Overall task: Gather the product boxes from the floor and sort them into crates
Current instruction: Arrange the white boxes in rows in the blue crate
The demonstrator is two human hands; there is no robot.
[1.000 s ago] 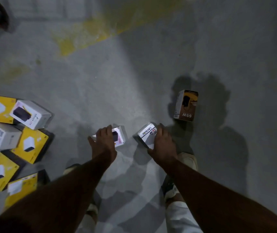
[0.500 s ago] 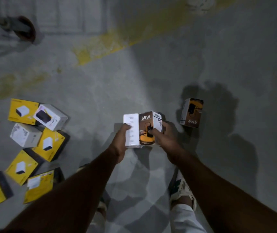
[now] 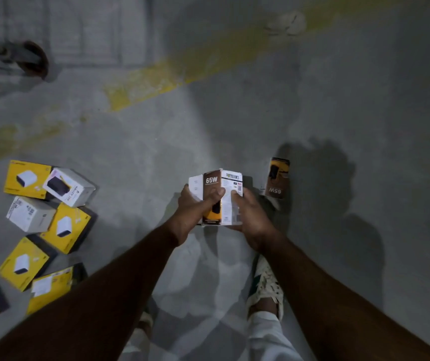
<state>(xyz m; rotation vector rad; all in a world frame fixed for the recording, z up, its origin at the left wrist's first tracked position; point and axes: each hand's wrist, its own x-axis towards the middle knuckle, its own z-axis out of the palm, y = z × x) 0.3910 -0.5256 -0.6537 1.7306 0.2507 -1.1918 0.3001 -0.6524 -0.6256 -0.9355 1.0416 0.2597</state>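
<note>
I see my left hand [image 3: 193, 216] and right hand [image 3: 251, 220] gripping 2 small cardboard boxes [image 3: 215, 196] pressed together. 1 brown-and-orange 65W carton [image 3: 277, 178] stands on the grey concrete floor [image 3: 156, 157] nearby.

Both bare arms reach forward and down — left hand [image 3: 195, 213] and right hand [image 3: 251, 220] close together, fingers curled, gripping.

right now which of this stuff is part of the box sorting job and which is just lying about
Part of the job:
- left hand and right hand, gripping two held boxes pressed together
- 65W box standing on the floor
- yellow and white boxes scattered on the left

Just lying about:
- yellow floor stripe
- dark round fitting with a pipe
</note>
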